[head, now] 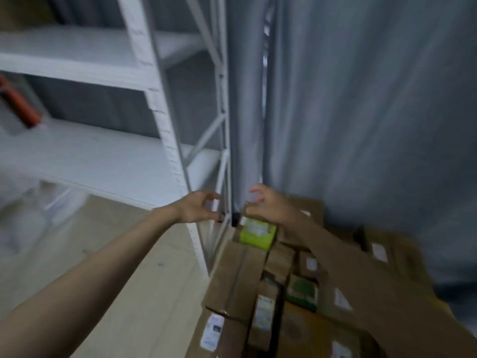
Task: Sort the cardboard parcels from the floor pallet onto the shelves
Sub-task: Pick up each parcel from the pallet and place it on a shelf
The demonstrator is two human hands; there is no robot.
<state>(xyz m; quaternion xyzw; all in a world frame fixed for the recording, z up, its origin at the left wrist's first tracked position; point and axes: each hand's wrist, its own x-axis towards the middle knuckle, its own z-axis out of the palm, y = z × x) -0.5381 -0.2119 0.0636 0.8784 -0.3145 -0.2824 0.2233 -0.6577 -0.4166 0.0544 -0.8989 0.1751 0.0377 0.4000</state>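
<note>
- Nearest the camera, at the lower right, a stack of cardboard parcels (304, 319) lies packed side by side; several bear white labels, and dark strapping runs across some of them.
- Among them a parcel with a dark green printed face (302, 293) sits near the middle of the stack, wedged between plain brown ones.
- At the far end of the stack a bright green box (256, 233) with a pale label on top lies on the brown parcels, close to the foot of the shelving.
- The pallet under the parcels cannot be made out.
- The left hand (196, 206) reaches forward over the floor, fingers loosely curled and spread, its grip released and holding nothing; it hovers just in front of the white shelf upright (165, 125).
- The right hand (267, 202) hangs just above the bright green box, fingers bent and apart, grip also released; whether a fingertip touches the box is too blurred to tell.
- The white metal shelves (90, 156) stand to the left, with two boards in view.
- On the lower board, at the left edge, an orange-red and dark object (19, 104) lies tilted; it is too blurred to identify.
- A grey curtain (361, 99) hangs in folds behind the shelves and the parcels.
- The floor (129, 267) is pale and bare beside the stack.
</note>
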